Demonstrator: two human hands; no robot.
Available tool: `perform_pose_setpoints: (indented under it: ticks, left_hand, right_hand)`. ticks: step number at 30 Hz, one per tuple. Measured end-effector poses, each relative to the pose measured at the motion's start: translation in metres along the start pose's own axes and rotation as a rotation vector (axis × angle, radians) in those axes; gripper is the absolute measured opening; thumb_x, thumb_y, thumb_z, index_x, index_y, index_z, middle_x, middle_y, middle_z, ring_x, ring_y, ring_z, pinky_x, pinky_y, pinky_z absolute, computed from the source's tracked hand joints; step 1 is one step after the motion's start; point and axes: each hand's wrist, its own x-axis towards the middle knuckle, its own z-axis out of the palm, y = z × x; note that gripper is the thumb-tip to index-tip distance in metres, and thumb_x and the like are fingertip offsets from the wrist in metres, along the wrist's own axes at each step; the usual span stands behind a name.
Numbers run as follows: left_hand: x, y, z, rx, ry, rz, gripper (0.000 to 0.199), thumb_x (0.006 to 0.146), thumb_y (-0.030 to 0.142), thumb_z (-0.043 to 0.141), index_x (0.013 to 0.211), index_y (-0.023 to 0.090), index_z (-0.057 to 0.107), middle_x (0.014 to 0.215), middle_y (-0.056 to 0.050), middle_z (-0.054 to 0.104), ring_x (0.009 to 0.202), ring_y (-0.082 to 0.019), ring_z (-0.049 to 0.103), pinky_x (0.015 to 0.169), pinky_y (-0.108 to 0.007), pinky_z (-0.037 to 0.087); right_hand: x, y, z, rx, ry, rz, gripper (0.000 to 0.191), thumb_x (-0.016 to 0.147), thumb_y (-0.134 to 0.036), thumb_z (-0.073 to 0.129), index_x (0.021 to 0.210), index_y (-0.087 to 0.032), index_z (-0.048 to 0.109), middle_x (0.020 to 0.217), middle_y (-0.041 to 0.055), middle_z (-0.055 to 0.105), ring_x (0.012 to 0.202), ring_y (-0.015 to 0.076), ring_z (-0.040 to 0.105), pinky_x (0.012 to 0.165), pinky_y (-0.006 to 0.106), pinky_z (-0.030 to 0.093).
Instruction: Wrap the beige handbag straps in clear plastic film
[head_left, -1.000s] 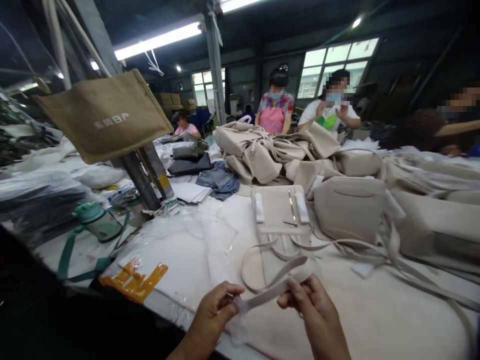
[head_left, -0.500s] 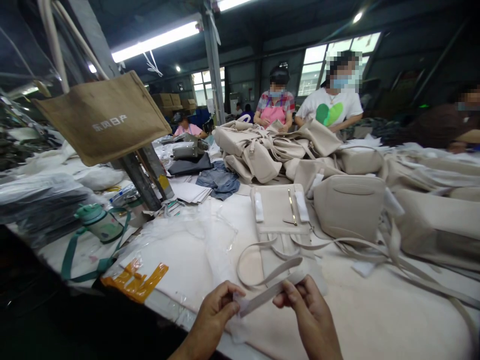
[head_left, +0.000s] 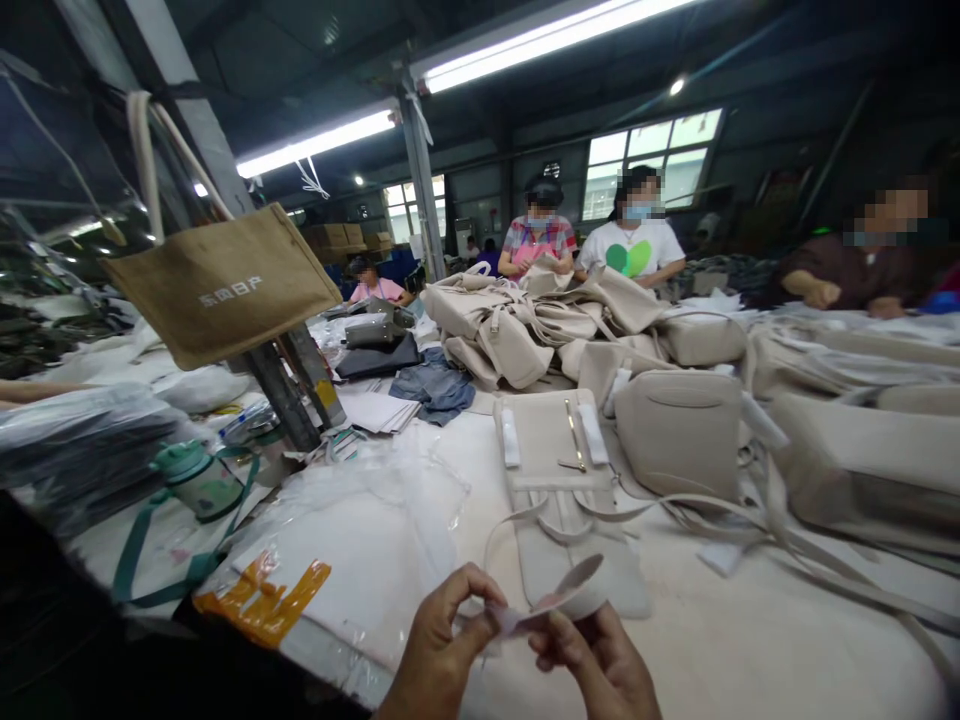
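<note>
A long work table [head_left: 750, 640] covered in pale cloth fills the view, and across its far side lies a heap of beige bags [head_left: 540, 320] with more bag bodies to the right, which other people across the table are handling. Nearer, one flat beige bag [head_left: 559, 470] lies face up just beyond the hands, its straps looping loose over the cloth, so by the look of it this piece is in work while the heap behind waits or is done; which, the picture cannot tell. At the bottom edge, the left hand [head_left: 442, 650] pinches the end of a beige strap [head_left: 551, 598] between thumb and fingers, and the right hand [head_left: 600, 670] pinches it just beside, the strap arching up between them.
</note>
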Motion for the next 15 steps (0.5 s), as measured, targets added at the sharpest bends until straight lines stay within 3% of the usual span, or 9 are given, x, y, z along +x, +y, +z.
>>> perform_pose_setpoints:
  ticks: [3, 7, 12, 15]
  left_hand:
    - [0.005, 0.012, 0.013, -0.047, -0.016, -0.004, 0.008, 0.08, 0.025, 0.059, 0.078, 0.018, 0.058, 0.072, 0.001, 0.055, 0.072, -0.016, 0.053, 0.067, -0.025, 0.04]
    - [0.008, 0.016, 0.02, -0.197, -0.116, -0.064, 0.01, 0.084, 0.029, 0.054, 0.083, 0.02, 0.053, 0.068, 0.002, 0.056, 0.062, -0.016, 0.055, 0.061, -0.026, 0.043]
    - [0.01, 0.007, 0.015, 0.08, -0.007, -0.029, 0.01, 0.081, 0.029, 0.056, 0.083, 0.019, 0.058, 0.079, -0.001, 0.059, 0.078, -0.018, 0.055, 0.071, -0.025, 0.042]
    - [0.009, -0.001, 0.019, 0.114, -0.003, -0.024, 0.011, 0.082, 0.031, 0.055, 0.085, 0.021, 0.059, 0.081, 0.0, 0.062, 0.081, -0.018, 0.058, 0.074, -0.024, 0.043]
  right_hand:
    - [-0.003, 0.013, 0.005, -0.002, 0.007, -0.015, 0.042, 0.066, -0.053, 0.076, 0.085, -0.017, 0.066, 0.069, 0.0036, 0.066, 0.059, 0.0153, 0.056, 0.056, 0.026, 0.047]
    - [-0.004, 0.031, 0.005, 0.05, -0.108, 0.098, 0.048, 0.064, -0.056, 0.076, 0.086, -0.015, 0.066, 0.063, 0.0038, 0.063, 0.057, 0.0165, 0.055, 0.053, 0.028, 0.046]
    - [0.01, 0.034, -0.011, 0.298, -0.132, 0.129, 0.048, 0.069, -0.059, 0.071, 0.091, -0.017, 0.064, 0.086, 0.0074, 0.065, 0.067, 0.0157, 0.057, 0.052, 0.025, 0.047]
    - [0.01, 0.043, -0.007, 0.318, -0.063, 0.154, 0.047, 0.063, -0.055, 0.078, 0.084, -0.016, 0.062, 0.07, 0.0015, 0.061, 0.058, 0.0104, 0.051, 0.048, 0.02, 0.042]
